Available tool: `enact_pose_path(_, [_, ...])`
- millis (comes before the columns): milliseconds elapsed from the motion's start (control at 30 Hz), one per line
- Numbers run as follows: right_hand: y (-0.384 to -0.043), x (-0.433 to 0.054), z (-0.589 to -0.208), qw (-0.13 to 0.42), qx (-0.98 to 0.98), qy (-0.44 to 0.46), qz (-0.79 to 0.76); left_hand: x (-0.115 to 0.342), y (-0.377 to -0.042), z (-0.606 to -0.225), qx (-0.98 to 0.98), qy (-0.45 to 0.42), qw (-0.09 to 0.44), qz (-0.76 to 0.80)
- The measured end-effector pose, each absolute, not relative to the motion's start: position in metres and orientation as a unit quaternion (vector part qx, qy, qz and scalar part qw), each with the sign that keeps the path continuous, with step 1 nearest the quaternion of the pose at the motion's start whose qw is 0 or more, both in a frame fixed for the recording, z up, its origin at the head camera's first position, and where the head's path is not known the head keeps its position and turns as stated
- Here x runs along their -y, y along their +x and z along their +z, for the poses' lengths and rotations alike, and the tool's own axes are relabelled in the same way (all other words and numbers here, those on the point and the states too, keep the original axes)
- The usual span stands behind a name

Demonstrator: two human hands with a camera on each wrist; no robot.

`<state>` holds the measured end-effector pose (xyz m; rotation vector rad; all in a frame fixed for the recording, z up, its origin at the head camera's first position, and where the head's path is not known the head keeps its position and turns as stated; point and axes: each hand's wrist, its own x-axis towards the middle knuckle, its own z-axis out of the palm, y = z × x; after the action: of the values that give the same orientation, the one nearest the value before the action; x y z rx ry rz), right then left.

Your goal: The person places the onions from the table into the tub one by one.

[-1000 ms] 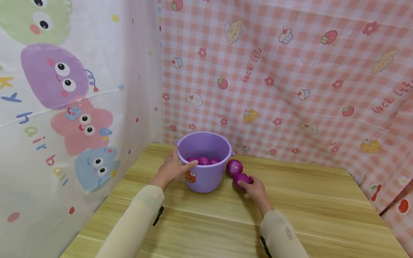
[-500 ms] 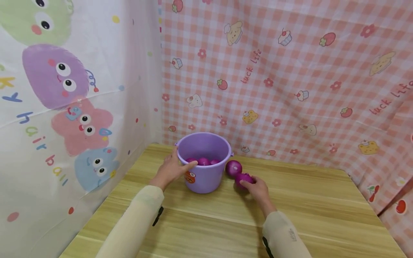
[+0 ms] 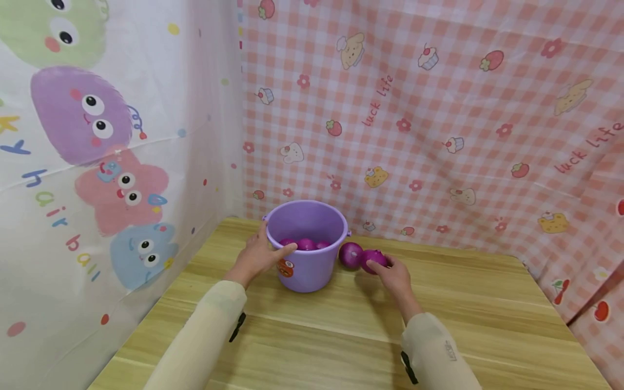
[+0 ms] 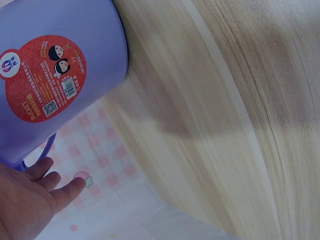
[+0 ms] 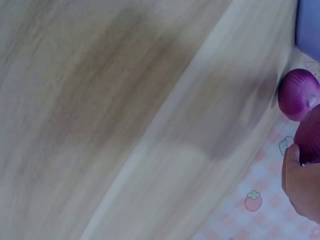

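A purple bucket [image 3: 307, 271] stands on the table with several red onions [image 3: 306, 244] inside. My left hand [image 3: 255, 257] rests on the bucket's left side, thumb along the front rim; in the left wrist view its visible fingers [image 4: 67, 194] reach out straight beside the bucket's handle [image 4: 46, 150]. My right hand [image 3: 396, 279] grips a red onion [image 3: 372, 261] to the right of the bucket, thumb on its near side. Another red onion [image 3: 350, 254] sits between it and the bucket. The right wrist view shows the gripped onion [image 5: 307, 137] only partly.
The wood-grain table [image 3: 312, 336] runs back to a pink checked cloth [image 3: 414, 108] with printed strawberries and cupcakes. A white cloth with cartoon figures [image 3: 83, 108] hangs along the left side. A red round label [image 4: 45, 77] is on the bucket.
My right hand has moved slightly right and up with the onion. My left hand, the bucket and the other onion stay in place.
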<state>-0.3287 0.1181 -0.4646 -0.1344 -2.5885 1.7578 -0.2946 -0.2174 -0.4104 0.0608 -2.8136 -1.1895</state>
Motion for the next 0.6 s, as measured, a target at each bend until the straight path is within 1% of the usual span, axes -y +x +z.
enact_pose_path(300, [-0.333, -0.121, -0.454, 0.013, 0.831, -0.045, 0.554, 0.217, -0.293, -0.410, 0.919, 0.019, 0.045, -0.391])
enact_pose_path(600, [-0.338, -0.121, -0.433, 0.021, 0.833, -0.026, 0.552, 0.218, -0.295, -0.411, 0.921, 0.015, 0.048, -0.387])
